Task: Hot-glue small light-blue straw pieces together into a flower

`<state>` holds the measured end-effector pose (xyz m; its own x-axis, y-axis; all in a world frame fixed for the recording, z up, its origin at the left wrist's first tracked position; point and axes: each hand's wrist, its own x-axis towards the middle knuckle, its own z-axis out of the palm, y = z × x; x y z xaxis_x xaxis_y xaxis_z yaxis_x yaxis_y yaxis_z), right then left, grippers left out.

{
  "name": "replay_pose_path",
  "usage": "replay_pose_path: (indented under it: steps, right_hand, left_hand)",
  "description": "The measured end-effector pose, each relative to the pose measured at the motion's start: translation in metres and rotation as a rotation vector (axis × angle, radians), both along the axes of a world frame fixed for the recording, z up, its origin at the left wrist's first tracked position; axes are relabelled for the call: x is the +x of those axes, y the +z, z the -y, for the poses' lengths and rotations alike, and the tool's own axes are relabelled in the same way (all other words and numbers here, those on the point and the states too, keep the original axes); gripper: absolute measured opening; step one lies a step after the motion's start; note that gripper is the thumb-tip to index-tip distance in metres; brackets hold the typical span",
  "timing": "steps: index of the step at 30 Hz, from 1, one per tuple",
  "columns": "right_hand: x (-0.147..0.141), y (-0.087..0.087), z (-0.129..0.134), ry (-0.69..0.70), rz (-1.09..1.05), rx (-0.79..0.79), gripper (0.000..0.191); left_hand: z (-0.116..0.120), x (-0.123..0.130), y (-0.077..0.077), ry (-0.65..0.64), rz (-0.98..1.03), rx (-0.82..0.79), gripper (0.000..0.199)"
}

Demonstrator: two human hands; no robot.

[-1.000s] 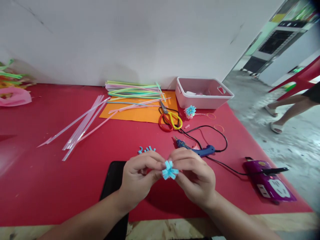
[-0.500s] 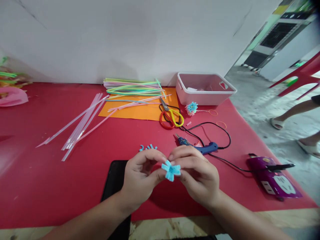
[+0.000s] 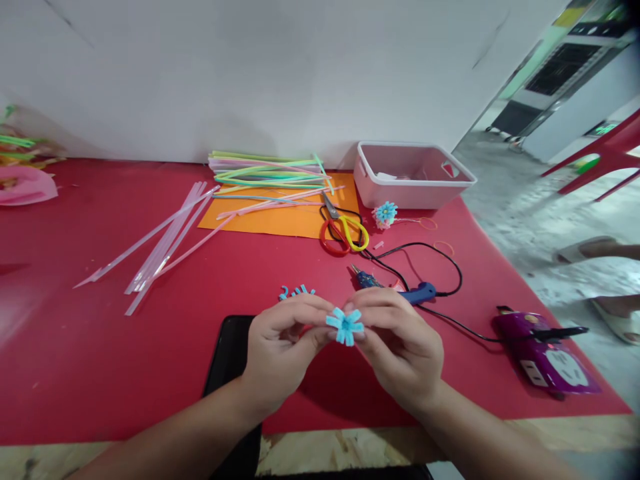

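Hands: left hand (image 3: 283,350) and right hand (image 3: 397,343) meet fingertip to fingertip, both pinching the blue straw flower (image 3: 345,326), held above the near part of the red table cover (image 3: 100,360).
Behind right hand: blue glue gun (image 3: 400,289), corded.
Under left wrist: black phone (image 3: 231,373).
Far centre: scissors (image 3: 343,230), coloured straws (image 3: 267,172) by orange sheet (image 3: 280,217).
Far right: white bin (image 3: 413,175).

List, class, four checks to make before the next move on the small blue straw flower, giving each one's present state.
1. Small blue straw flower gripped by both the left hand and right hand: ok.
2. Blue glue gun lying on the red table cover, nozzle pointing away from the hands: ok.
3. Glue gun hot: cannot tell.
4. Red-and-yellow-handled scissors shut: ok.
5. Spare curled blue straw pieces close to the left hand: ok.
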<state>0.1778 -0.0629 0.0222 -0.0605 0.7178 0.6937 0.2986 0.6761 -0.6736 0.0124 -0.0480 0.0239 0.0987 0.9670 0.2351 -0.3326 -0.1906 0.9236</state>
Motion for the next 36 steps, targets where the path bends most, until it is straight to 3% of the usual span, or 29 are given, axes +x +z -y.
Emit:
replay_pose_path:
  steps: [5,9,13,22,29,36]
  right_hand:
    - [0.001,0.001,0.0,0.058,-0.023,0.009,0.008]
    - [-0.001,0.001,0.002,0.012,-0.031,0.024,0.013]
    - [-0.003,0.0,0.004,-0.062,-0.011,0.062,0.018]
    - [-0.003,-0.002,0.007,-0.151,-0.009,0.073,0.022]
    - [0.0,-0.001,0.008,-0.14,0.046,0.088,0.026]
    - [0.003,-0.003,0.009,-0.162,0.06,0.083,0.024]
  left_hand:
    - [0.001,-0.001,0.0,-0.004,-0.013,0.068,0.007]
    - [0.005,-0.002,-0.002,0.024,-0.08,0.125,0.009]
    - [0.008,-0.002,-0.005,0.029,-0.088,0.222,0.025]
    - [0.017,-0.003,-0.012,0.05,-0.312,0.48,0.059]
    - [0.016,-0.008,-0.017,-0.014,-0.389,0.582,0.061]
    - [0.011,-0.006,-0.014,0.0,-0.406,0.659,0.054]
